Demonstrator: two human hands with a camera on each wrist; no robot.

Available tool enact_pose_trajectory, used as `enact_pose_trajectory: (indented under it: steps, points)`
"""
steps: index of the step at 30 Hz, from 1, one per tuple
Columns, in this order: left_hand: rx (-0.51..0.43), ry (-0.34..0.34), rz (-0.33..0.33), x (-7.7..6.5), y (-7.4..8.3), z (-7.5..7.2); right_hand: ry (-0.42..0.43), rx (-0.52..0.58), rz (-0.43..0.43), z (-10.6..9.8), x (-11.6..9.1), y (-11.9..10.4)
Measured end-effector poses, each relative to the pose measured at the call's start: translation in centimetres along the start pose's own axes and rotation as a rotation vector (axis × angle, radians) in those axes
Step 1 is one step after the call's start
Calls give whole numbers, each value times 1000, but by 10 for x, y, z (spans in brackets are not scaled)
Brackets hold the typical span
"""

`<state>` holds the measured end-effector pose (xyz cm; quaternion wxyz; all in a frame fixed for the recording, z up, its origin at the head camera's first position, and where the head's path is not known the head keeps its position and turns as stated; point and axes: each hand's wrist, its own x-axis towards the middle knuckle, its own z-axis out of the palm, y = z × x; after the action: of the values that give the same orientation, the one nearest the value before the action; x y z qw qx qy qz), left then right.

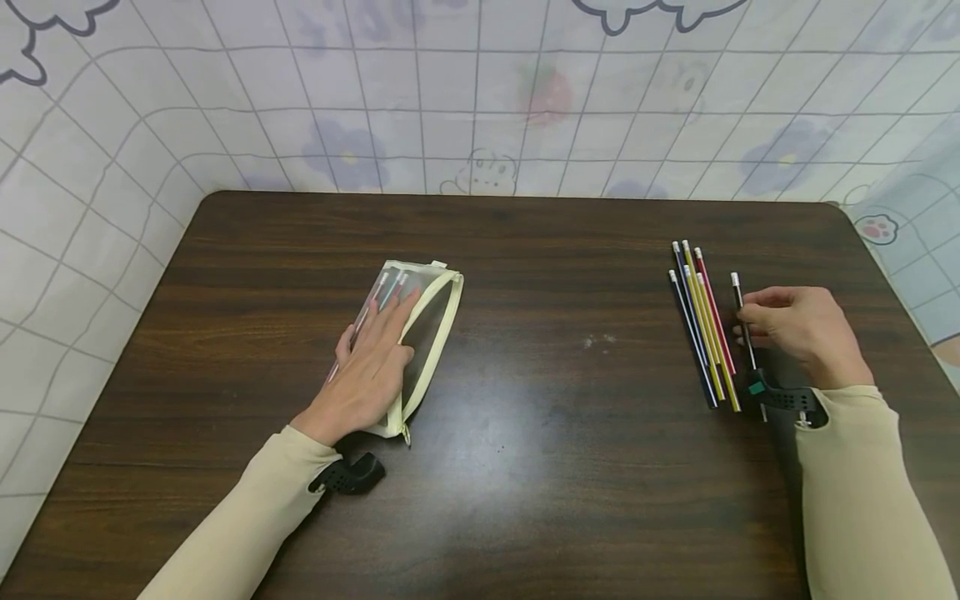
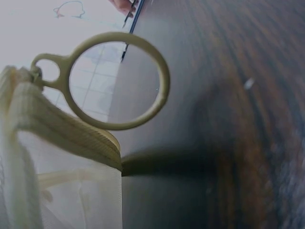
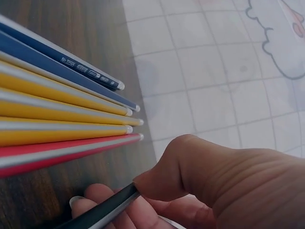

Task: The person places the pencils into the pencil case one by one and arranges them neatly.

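Observation:
My left hand [image 1: 375, 362] lies on a clear pencil pouch [image 1: 438, 354] with cream trim, fingers extended across its side. Through the clear side show pencils [image 1: 397, 283], partly hidden by the hand. The left wrist view shows the pouch's corner [image 2: 76, 143] and its ring-shaped zipper pull [image 2: 165, 78] close up. At the right, my right hand [image 1: 806, 329] pinches a black pencil [image 1: 737, 293] between thumb and fingers. Its white end points away from me. Beside it lies a row of pencils: dark blue, yellow [image 3: 62, 106] and red [image 3: 71, 149].
The dark wooden table [image 1: 540, 500] spans the scene, with its back edge against a white gridded sheet [image 1: 450, 83] with printed drawings. Bare tabletop separates the pouch from the pencil row. Black camera straps circle both wrists.

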<state>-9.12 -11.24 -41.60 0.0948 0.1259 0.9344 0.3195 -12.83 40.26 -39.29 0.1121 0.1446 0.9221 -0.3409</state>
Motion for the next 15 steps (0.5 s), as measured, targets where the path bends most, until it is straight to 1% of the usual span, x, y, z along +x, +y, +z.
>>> enact_pose_trajectory:
  steps: [8,15]
  points:
    - [4,-3,1,0,0,0,-61,107,-15,-4,-1,-1]
    - [2,2,-2,0,1,0,-93,155,-29,-5,-1,-3]
